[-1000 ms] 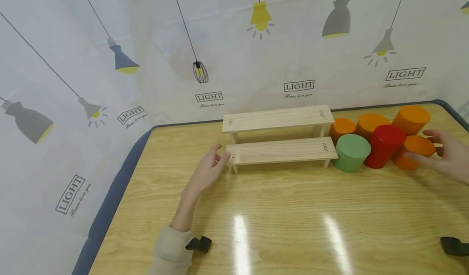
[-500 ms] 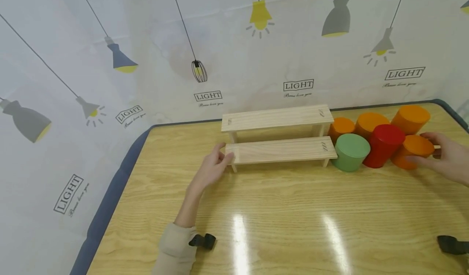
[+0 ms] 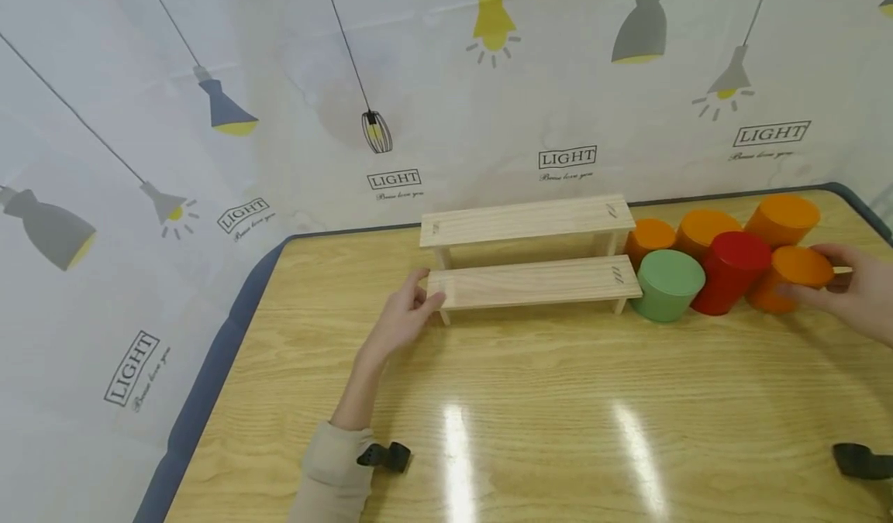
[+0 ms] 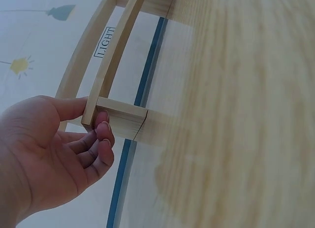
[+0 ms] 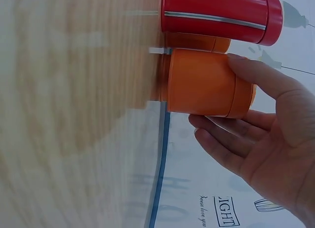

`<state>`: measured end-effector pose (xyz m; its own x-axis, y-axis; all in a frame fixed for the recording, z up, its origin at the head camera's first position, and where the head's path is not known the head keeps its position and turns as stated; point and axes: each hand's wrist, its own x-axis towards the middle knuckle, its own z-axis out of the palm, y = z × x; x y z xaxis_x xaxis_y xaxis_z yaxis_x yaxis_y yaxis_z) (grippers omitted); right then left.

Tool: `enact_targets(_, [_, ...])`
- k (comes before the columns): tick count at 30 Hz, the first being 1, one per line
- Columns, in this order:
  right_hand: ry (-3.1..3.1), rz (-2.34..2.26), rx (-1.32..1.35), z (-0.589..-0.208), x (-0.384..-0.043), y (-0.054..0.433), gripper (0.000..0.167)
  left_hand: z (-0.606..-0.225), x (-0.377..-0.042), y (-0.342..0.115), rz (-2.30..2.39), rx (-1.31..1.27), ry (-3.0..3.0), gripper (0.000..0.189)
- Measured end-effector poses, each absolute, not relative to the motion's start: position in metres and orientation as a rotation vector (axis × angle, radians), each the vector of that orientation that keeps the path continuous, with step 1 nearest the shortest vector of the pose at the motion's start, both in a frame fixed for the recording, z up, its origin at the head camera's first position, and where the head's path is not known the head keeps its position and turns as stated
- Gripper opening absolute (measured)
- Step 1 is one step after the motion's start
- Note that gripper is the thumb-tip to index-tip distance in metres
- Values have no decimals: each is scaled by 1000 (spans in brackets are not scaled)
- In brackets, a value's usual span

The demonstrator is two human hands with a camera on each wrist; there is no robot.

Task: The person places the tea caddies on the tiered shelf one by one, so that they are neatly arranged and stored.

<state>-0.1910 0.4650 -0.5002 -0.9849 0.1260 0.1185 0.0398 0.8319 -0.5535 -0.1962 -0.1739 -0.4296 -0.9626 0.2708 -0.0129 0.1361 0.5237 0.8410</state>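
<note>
One low, flat, pale wooden bench (image 3: pixel 533 284) stands near the middle of the head view. The left hand (image 3: pixel 403 315) pinches its left end, thumb on top and fingers bent under. Another pale wooden bench (image 3: pixel 526 221) is just behind, a bit higher in the frame. Over at the right edge, the right hand (image 3: pixel 861 289) is half curled and holds a round orange can (image 3: pixel 801 267) by its sides. That can stands on the shiny wooden table (image 3: pixel 537 399), beside a tall red can (image 3: pixel 731 273). A short green can (image 3: pixel 670 284) sits between the red can and the front bench. Three more orange cans (image 3: pixel 783 217) stand behind.
</note>
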Motion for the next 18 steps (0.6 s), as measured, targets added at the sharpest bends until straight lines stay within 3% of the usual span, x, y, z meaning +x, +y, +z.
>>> enact_targets(9, [-2667,938,-172,-486,-184,456,79,-431,-195,-175,1464,347,2582,64])
enact_targets(14, [-2583,933,-215,-434,-156,409,63,-431,-195,-176,1475,346,2567,63])
enact_targets(18, [-2566,897,-313,-403,-138,381,68,-431,-194,-175,1466,348,2567,62])
